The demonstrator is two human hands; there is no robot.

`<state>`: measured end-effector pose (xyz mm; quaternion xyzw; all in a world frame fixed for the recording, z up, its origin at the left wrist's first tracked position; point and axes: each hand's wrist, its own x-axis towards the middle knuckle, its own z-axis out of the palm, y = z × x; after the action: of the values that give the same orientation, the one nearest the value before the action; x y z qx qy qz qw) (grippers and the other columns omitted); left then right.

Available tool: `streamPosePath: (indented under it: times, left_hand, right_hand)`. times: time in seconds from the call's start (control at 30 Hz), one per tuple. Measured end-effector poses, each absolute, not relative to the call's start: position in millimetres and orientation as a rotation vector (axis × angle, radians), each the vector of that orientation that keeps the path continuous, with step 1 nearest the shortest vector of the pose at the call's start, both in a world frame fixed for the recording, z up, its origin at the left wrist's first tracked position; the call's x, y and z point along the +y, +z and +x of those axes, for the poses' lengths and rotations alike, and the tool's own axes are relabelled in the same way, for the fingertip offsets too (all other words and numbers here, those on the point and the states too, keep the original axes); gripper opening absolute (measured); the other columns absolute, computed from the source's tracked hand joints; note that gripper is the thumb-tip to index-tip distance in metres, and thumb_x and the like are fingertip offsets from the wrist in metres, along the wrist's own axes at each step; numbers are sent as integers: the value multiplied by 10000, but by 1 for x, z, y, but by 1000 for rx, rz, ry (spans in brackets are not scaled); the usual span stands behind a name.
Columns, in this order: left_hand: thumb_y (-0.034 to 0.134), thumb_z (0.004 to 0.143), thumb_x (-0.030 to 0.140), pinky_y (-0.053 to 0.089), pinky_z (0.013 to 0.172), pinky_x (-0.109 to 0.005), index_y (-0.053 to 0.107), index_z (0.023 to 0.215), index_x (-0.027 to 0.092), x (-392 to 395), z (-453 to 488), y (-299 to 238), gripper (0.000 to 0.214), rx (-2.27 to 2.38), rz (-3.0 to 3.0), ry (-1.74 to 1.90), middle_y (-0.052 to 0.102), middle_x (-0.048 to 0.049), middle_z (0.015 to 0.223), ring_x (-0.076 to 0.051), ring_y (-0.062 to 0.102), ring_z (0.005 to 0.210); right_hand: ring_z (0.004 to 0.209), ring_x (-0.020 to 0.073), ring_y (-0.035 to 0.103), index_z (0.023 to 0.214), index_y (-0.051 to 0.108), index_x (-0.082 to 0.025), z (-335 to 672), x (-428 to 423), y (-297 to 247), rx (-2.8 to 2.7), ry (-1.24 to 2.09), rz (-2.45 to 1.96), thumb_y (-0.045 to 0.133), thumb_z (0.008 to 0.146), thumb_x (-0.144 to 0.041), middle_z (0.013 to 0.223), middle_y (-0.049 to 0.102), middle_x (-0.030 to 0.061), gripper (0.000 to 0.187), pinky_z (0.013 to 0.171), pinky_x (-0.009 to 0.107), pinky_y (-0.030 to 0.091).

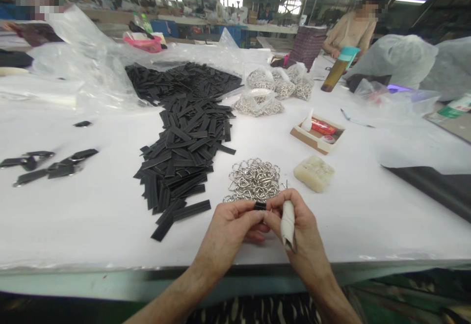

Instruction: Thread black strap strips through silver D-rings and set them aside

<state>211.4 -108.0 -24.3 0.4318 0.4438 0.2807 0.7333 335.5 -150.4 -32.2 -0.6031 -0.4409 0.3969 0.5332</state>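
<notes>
My left hand (pixel 231 223) and my right hand (pixel 294 216) meet near the table's front edge, both pinching a small black strip (pixel 259 206) between their fingertips. A white tool with a metal tip (pixel 288 226) lies across my right hand, tucked under its fingers. Just beyond the hands lies a heap of metal D-rings (pixel 253 179). To the left spreads a large pile of black strips (pixel 184 133).
A white table (pixel 91 206) carries finished black pieces (pixel 47 164) at the left, bags of rings (pixel 274 91), a small cardboard tray with tubes (pixel 318 133), a pale sponge block (pixel 314 172), a bottle (pixel 335 71) and dark sheet (pixel 434 186) at right. Another person (pixel 351 27) works at the far right.
</notes>
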Motion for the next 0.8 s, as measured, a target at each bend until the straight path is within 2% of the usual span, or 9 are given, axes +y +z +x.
streamPosePath:
  times: [0.27,0.47,0.67,0.8]
  left_hand:
    - [662,727,254,570,668,-342,611,759,118,-107,212,-29,148,1013,862,664,702,-78,744,-214,685,656]
    - [696,693,277,566,640,-339,609,739,125,-106,212,-28,181,967,803,666,693,-72,717,-217,681,644]
    - [678,706,284,568,651,-342,601,722,127,-105,211,-28,175,974,820,650,699,-84,781,-206,680,636]
    - [659,719,274,567,654,-337,594,720,127,-105,211,-29,160,973,836,636,684,-68,717,-198,675,625]
  right_hand:
    - [605,132,533,779,505,-204,331,-150,-28,-1022,849,-1496,622,786,-292,729,565,-2,146,461,201,418]
    - [624,140,539,786,509,-206,329,-149,-29,-1000,854,-1503,628,794,-301,724,568,2,153,467,206,418]
    - [589,133,514,755,508,-203,329,-146,-30,-989,844,-1489,648,772,-320,684,553,-10,184,467,211,409]
    - [598,136,522,754,513,-201,330,-146,-30,-1001,842,-1496,644,771,-325,695,571,-5,181,468,212,407]
